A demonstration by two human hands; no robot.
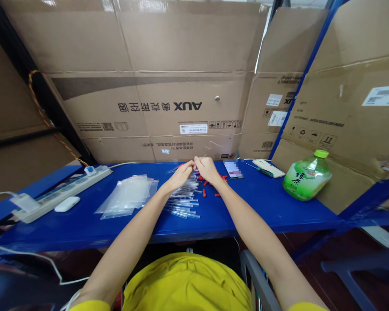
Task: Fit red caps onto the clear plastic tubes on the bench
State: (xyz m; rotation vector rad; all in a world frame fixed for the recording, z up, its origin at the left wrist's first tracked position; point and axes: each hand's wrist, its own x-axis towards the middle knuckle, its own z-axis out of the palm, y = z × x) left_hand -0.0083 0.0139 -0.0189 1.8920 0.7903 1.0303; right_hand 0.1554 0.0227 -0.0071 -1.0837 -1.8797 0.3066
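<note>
My left hand [183,175] and my right hand [207,168] meet at the fingertips above the far part of the blue table. Both have their fingers closed in a pinch. What lies between them is too small and too covered to make out. Below and beside my left hand is a pile of thin clear tubes [184,203], lying roughly side by side. Small red caps or bulbs [204,193] are scattered around my right hand and wrist. Just behind my left hand, a bit of red and something clear show, partly hidden.
Clear plastic bags [128,194] lie stacked on the left, near a white power strip [65,194] and a white earphone case [67,204]. A phone [233,169], a green-handled screwdriver [264,172], a white phone [269,167] and a green bottle [307,177] stand or lie rightward. Cardboard [181,52] walls the table [253,211].
</note>
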